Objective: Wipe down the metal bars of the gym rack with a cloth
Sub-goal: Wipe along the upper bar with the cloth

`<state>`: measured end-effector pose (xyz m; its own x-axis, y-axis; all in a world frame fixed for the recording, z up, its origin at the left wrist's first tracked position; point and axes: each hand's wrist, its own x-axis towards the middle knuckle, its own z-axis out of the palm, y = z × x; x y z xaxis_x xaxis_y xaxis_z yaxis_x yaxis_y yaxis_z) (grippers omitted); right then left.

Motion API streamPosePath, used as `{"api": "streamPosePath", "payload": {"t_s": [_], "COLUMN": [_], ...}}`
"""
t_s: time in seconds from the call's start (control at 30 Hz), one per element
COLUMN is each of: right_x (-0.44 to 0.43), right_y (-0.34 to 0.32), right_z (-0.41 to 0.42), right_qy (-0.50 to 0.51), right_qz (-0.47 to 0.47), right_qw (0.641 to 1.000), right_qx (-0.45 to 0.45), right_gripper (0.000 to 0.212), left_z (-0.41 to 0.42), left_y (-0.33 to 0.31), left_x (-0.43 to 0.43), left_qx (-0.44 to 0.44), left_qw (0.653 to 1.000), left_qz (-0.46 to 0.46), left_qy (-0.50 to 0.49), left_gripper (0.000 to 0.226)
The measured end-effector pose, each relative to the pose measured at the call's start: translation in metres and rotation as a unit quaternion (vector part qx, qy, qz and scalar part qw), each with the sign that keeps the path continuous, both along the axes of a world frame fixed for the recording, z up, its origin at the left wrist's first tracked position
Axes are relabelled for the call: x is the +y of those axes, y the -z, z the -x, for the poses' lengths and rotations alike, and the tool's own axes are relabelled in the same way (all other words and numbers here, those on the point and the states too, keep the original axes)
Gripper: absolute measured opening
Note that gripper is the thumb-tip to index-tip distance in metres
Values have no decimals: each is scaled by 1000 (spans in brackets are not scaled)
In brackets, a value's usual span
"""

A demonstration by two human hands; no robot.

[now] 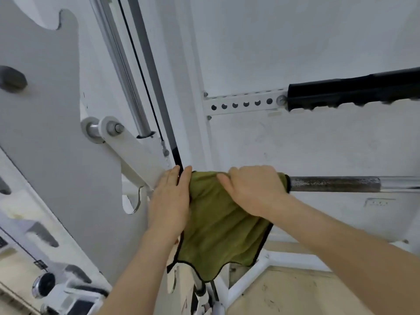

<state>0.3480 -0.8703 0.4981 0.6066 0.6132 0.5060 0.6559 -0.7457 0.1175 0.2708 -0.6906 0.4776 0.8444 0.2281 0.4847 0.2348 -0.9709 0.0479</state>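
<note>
Head view, looking up along the gym rack. Dead centre of the frame hangs the green cloth [218,226], draped over the horizontal metal bar [336,184], with its black-hemmed lower edge falling in waves toward the bottom centre.

The right hand [252,189] sits on top of the cloth at centre right, its fingers curled over the bar and clamping the fabric around it. Just right of that hand the bar comes out bare: first a dark knurled stretch, then smooth chrome running off the right edge.

The left hand [170,198] is just left of centre, flat, with fingers straight and close together. It lies against the cloth's left hem where the bar meets the white upright [186,110]. The fingertips point up the frame. Whether the palm presses the cloth or the steel behind it, I cannot tell.

In the upper right, a black padded bar [352,92] reaches in from the edge, bolted to a white strip with a row of holes [241,104]. The left half of the frame is filled by a big white plate [45,144] with notched cut-outs. A chrome guide rod [127,76] and a thin black cable [141,64] run diagonally beside it from the top. In the lower right are the beige floor [295,292] and a white base tube [247,286].
</note>
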Motion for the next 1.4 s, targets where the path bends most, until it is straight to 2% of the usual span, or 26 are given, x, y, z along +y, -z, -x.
{"api": "streamPosePath", "payload": {"t_s": [0.07,0.13,0.23,0.33,0.4,0.47,0.57,0.67,0.77,0.83,0.9,1.0,1.07,1.13,1.23,1.33,1.4], "right_x": [-57,-74,-6,79,94,70,1,-40,-37,5,64,109,93,55,-29,-125,-165], "right_y": [3,1,-1,-5,-8,-6,0,-2,-12,-12,-8,-2,1,2,-1,-7,-6], "right_z": [-12,-13,-4,13,18,13,4,1,-8,-7,5,14,10,3,-7,-12,-12], "right_qy": [120,177,105,26,-17,-41,-4,6,14,23,34,39,29,48,109,211,274], "right_qz": [14,-19,35,20,17,15,-21,14,94,112,70,23,37,52,62,61,54], "right_qw": [993,984,993,999,999,999,1000,998,990,990,995,998,999,997,989,970,954], "right_qx": [-1,32,31,43,38,12,3,56,104,82,68,38,20,40,73,103,107], "right_gripper": [63,57,24,13,17,27,50,54,58,46,17,8,5,7,21,23,21], "left_z": [0,-3,-7,-7,-4,-1,-1,-1,0,0,1,2,3,5,2,-8,-13], "left_y": [3,3,4,1,-3,-5,-5,-6,-6,-7,-6,-9,-7,-6,-8,-18,-22], "left_x": [-3,-3,-5,2,7,10,1,-5,0,6,10,20,26,29,24,12,-1], "left_qx": [11,9,-2,-21,-35,-34,-32,-17,-32,-44,-41,-34,-18,-7,3,17,26], "left_qw": [999,999,999,999,997,998,999,1000,999,998,998,999,999,1000,1000,999,999], "left_qz": [-37,-36,-29,30,62,45,34,4,-33,-41,-34,5,12,10,19,38,9], "left_qy": [-24,-28,-20,-14,-19,-16,8,0,0,0,15,41,38,16,15,24,18], "left_gripper": [80,78,73,77,73,66,52,41,40,55,70,66,59,59,45,26,18]}}
